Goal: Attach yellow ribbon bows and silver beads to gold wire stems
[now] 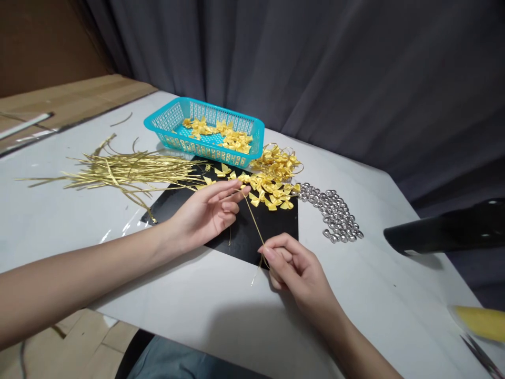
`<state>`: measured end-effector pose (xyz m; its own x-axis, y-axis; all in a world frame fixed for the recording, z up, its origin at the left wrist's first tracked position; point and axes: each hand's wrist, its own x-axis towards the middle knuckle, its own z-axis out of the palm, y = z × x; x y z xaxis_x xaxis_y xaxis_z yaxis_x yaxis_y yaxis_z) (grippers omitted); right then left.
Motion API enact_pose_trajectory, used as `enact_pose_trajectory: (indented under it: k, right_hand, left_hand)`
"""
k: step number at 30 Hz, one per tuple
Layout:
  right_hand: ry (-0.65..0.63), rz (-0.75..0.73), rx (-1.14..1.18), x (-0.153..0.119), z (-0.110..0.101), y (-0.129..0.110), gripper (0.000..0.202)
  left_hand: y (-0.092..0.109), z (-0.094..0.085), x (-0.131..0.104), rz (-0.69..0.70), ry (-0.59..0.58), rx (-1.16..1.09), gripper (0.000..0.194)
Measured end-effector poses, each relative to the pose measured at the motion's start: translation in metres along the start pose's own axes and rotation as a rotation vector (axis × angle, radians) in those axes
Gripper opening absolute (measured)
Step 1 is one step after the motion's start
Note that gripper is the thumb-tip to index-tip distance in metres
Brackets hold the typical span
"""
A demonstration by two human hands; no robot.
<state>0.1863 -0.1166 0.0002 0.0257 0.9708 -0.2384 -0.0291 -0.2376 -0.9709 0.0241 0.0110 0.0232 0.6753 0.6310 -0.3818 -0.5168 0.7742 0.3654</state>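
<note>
A thin gold cord runs taut between my two hands above the black mat. My left hand holds its upper end between the fingertips, palm turned up. Lower and to the right, my right hand pinches the cord between thumb and forefinger, with a short loose end hanging below. Just beyond my left fingertips, loose yellow ribbon bows lie spread over the mat. Several gold cords lie in a bundle left of my left hand.
A turquoise basket with more yellow bows stands at the back. Beside it sits a pile of bows with gold loops. Silver beads lie to the right, near a black cylindrical object. Scissors and a yellow roll are at lower right.
</note>
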Motion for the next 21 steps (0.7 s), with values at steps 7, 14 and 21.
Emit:
enact_pose_trajectory:
  k: [7, 14, 21]
  right_hand:
    - [0.007, -0.014, -0.006, 0.0008, -0.0003, 0.0012, 0.035]
    - [0.011, -0.006, -0.005, 0.001, -0.0026, 0.0038, 0.037]
    - [0.03, 0.015, -0.003, 0.0011, -0.002, 0.0053, 0.038]
  left_hand:
    - [0.0003, -0.0003, 0.0, 0.017, 0.015, 0.021, 0.009]
    - [-0.0002, -0.0054, 0.0016, 0.066, 0.009, 0.074, 0.012]
    - [-0.0027, -0.0061, 0.002, 0.093, -0.043, 0.127, 0.027]
